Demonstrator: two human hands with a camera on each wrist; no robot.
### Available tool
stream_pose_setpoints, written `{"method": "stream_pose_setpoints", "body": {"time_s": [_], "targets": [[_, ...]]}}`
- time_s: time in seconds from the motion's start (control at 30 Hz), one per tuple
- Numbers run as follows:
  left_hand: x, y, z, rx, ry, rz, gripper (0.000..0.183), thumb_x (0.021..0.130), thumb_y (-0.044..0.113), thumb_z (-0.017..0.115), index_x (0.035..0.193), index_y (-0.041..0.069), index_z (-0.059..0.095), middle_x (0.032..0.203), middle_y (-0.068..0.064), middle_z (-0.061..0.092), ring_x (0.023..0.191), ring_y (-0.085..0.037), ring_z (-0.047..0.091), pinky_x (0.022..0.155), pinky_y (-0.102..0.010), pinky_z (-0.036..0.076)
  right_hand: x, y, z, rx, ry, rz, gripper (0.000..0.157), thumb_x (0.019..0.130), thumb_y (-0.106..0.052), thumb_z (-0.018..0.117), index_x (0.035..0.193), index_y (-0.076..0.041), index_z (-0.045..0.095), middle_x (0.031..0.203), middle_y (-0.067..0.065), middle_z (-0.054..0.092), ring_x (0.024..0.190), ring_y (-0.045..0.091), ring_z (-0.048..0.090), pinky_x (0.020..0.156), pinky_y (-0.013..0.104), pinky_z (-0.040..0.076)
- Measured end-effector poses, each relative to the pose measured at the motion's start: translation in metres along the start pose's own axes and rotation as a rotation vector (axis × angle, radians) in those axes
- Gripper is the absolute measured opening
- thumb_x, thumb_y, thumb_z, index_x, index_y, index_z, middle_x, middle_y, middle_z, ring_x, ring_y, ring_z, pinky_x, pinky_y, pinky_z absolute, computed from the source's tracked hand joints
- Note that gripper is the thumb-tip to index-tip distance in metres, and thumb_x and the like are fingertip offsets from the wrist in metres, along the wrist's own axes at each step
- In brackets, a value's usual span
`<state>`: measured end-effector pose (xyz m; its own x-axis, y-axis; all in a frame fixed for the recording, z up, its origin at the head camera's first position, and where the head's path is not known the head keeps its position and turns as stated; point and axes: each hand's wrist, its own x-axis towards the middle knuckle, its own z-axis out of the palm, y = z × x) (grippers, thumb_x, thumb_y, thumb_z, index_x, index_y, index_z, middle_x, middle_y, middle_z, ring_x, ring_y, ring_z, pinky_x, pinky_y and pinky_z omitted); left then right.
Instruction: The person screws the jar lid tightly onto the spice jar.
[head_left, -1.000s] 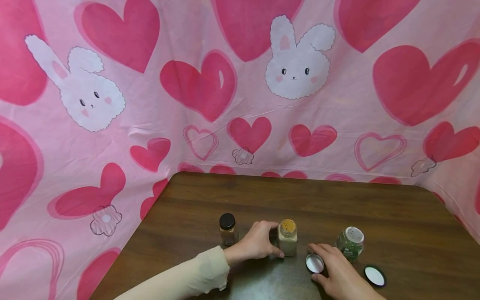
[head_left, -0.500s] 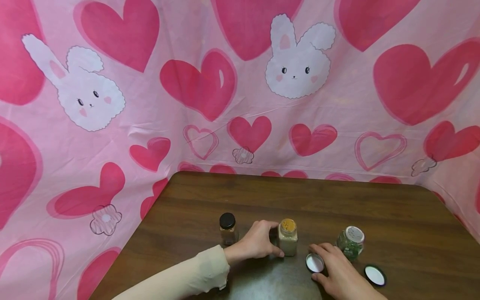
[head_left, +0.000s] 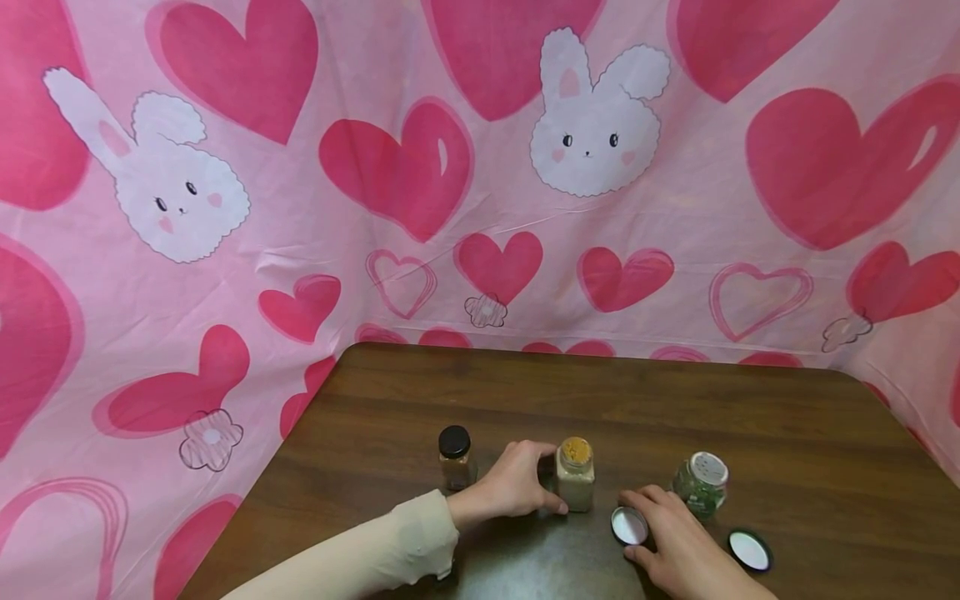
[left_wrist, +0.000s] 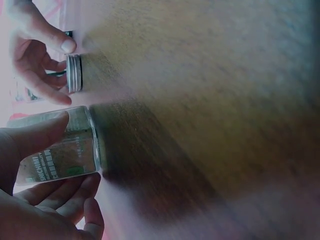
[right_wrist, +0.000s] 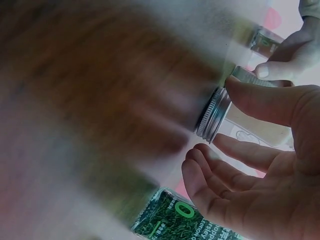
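My left hand (head_left: 512, 482) grips a squat glass spice jar (head_left: 576, 486) standing upright, with yellowish powder at its uncapped mouth. Its label reads "SHICHIMI" in the left wrist view, where the thumb lies on one side of the jar (left_wrist: 60, 155) and fingers on the other. Around a metal screw lid (head_left: 629, 527), lying inner side up on the table, my right hand (head_left: 675, 537) holds thumb and index finger at opposite edges. In the right wrist view the thumb meets the rim of the lid (right_wrist: 214, 115).
A black-capped spice jar (head_left: 456, 458) stands left of my left hand. Beyond my right hand is a jar of green flakes (head_left: 702, 485) with a perforated top. A second, black-rimmed lid (head_left: 750, 551) lies to the right on the wooden table (head_left: 600, 392). Heart-patterned pink cloth (head_left: 525, 208) hangs behind.
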<state>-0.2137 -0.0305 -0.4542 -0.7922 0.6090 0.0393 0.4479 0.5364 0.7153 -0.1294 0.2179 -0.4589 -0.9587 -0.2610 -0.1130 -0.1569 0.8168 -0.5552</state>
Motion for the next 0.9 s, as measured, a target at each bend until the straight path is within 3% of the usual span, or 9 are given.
{"method": "stream_pose_setpoints", "body": {"time_s": [0.7,0.9], "targets": [[-0.0016,-0.0002,-0.0003,-0.021,0.001,-0.009,0.061,0.071,0.013,0.1,0.126,0.008,0.074,0.112,0.009,0.075,0.103,-0.004,0.065,0.091,-0.026,0.053,0.0037,0.0,0.0007,0.001,-0.026,0.01,0.055,0.081,-0.017,0.092,0.129,-0.001,0.069,0.124,0.009,0.064,0.114,0.033,0.061,0.094,0.058,0.051],[-0.0018,-0.0001,-0.0004,-0.016,0.006,-0.006,0.06,0.071,0.014,0.101,0.124,0.009,0.075,0.11,0.01,0.075,0.102,-0.004,0.066,0.091,-0.025,0.052,0.0034,0.003,0.0016,-0.005,-0.025,-0.039,0.055,0.082,-0.018,0.092,0.128,0.001,0.068,0.121,0.009,0.065,0.11,0.033,0.062,0.09,0.057,0.052]]}}
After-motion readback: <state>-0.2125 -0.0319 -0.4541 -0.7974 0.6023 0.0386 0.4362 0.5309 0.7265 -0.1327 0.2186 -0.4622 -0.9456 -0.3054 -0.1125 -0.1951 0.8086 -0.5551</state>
